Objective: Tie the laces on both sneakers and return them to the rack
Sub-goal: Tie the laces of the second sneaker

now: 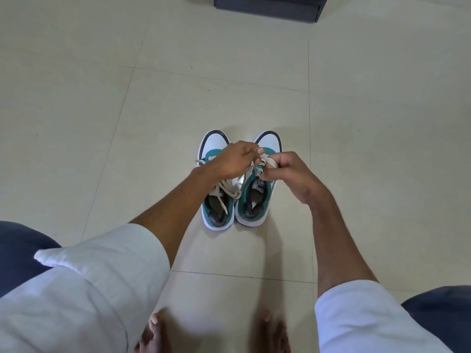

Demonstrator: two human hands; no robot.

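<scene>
Two white and teal sneakers stand side by side on the floor, toes pointing away from me. The left sneaker [217, 207] has loose white laces lying over its opening. Above the right sneaker [254, 202], both my hands hold its white laces [266, 160]. My left hand [233, 160] reaches across the left sneaker and pinches one lace end. My right hand [293, 174] pinches the other lace end close beside it. The hands hide the middle of both sneakers.
A dark rack or cabinet base [267, 7] stands at the far top edge. Pale floor tiles [102, 98] spread all around. My bare feet [270, 335] and knees in dark trousers are at the bottom.
</scene>
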